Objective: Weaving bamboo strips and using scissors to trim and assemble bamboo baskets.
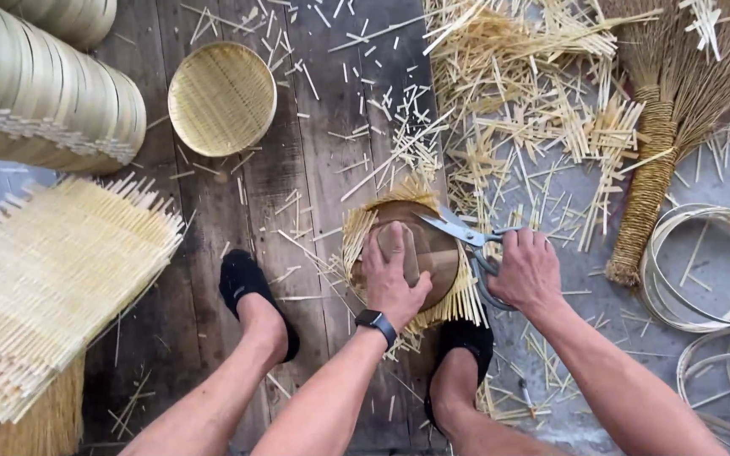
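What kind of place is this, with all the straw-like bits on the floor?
Most likely a bamboo-weaving workshop. A stack of woven mats lies by a finished tray, and the right hand works scissors around a disc held by the left hand.

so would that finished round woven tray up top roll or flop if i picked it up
The round woven tray probably stays stiff: a solid rim hoop frames its tight weave. It looks light, being thin bamboo strips. Lying flat on the plank floor, it likely won't roll unless stood on edge.
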